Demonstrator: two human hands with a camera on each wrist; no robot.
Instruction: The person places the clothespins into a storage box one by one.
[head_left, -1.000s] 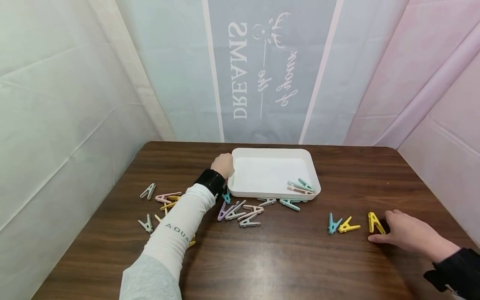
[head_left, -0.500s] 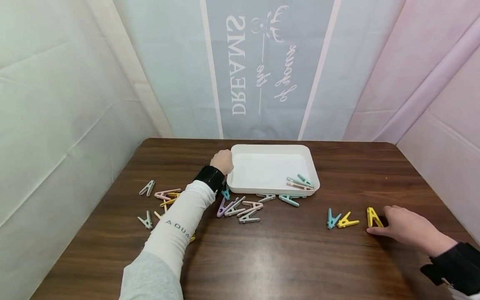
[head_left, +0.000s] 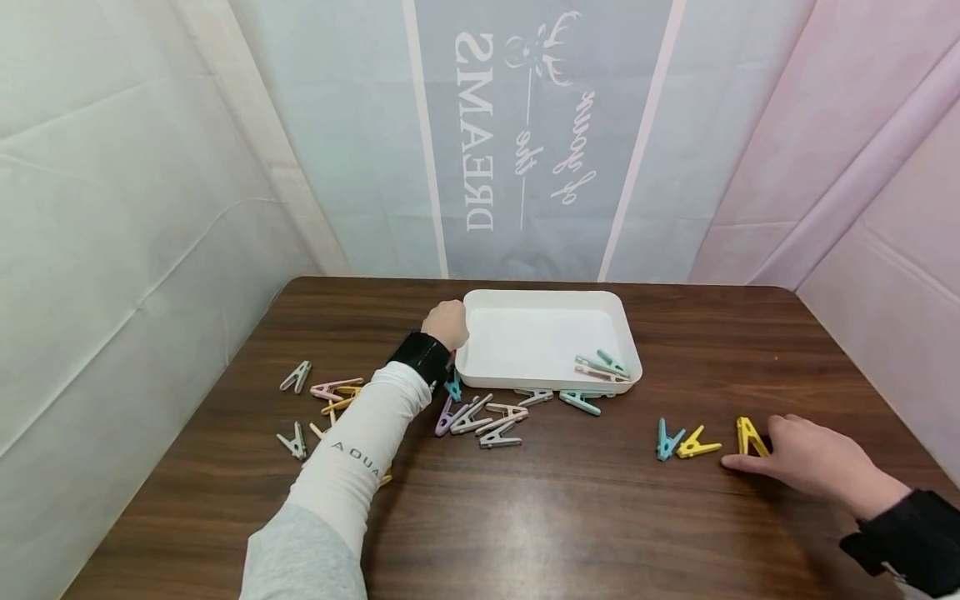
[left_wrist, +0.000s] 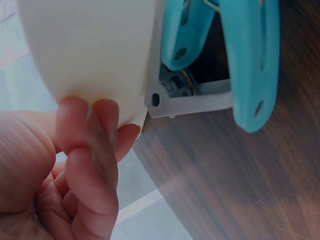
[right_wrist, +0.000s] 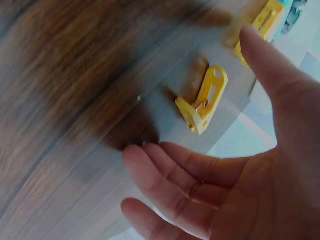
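My left hand point(head_left: 446, 323) grips the left end of the white tray point(head_left: 517, 342). In the left wrist view the fingertips press on the tray's wall point(left_wrist: 95, 60), beside a teal clothespin point(left_wrist: 250, 65) and a grey one. At the table's right side my right hand point(head_left: 813, 458) reaches around a yellow clothespin point(head_left: 742, 437) with thumb and fingers spread apart. The right wrist view has this clothespin point(right_wrist: 212, 92) between thumb and fingertips, touched by neither. Just left of it lie another yellow clothespin point(head_left: 690, 448) and a blue one point(head_left: 664, 447).
Several pale clothespins point(head_left: 600, 367) lie in the tray's right front corner. More clothespins point(head_left: 498, 437) lie along its front side. A further loose group point(head_left: 330, 390) is partly covered by my left sleeve point(head_left: 352, 467). Curtains point(head_left: 555, 150) hang behind the table.
The right thumb has swung left, widening its gap from the fingers around the yellow clothespin. My left hand stays on the tray. The head view has shifted slightly.
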